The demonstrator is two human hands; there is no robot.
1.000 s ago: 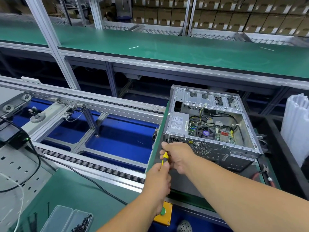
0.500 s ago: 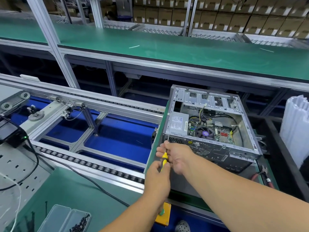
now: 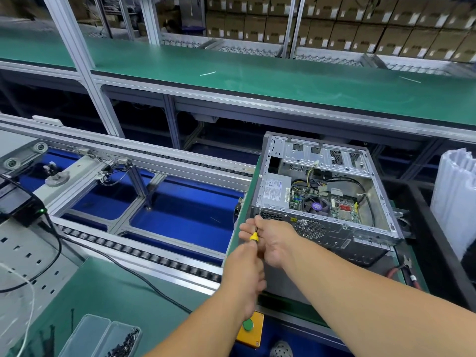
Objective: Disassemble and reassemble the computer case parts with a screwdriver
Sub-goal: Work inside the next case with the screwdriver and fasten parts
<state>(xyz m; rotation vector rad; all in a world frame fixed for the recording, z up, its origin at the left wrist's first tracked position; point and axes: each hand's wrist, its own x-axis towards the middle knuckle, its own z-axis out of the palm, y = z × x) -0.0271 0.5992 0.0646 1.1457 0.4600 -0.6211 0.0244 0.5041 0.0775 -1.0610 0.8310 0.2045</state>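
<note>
Progress: side panel already off the computer case (image 3: 327, 191), board, fan and cabling exposed; judged mid-disassembly or early reassembly, cannot tell which
Case position: lying open side up on the green pallet edge (image 3: 239, 228), at about 2 o'clock from frame centre
Screwdriver: yellow-collared screwdriver (image 3: 254, 237) aimed at the rear near-left corner of the case, tip hidden behind fingers
Left hand: left hand (image 3: 244, 274) wrapped round the handle from below, at 6 o'clock of the tool
Right hand: right hand (image 3: 273, 239) pinching the shaft near the tip, steadying it against the case's rear panel
Screw: too small to tell if in or out
Left to do: rest of the rear screws, internal parts, then refit; judgement only
Nearby: clear screw box (image 3: 103, 336) at 7 o'clock; orange button box (image 3: 253, 331) with green button at 6 o'clock; red-handled pliers (image 3: 404, 271) at 4 o'clock; white ribbed stack (image 3: 456, 202) at 3 o'clock; black cable (image 3: 128, 269) across the mat
Obstruction: own fingers cover the screw head; roller conveyor (image 3: 144, 253) gap lies just left of the case, a dropped screw could fall there
</note>
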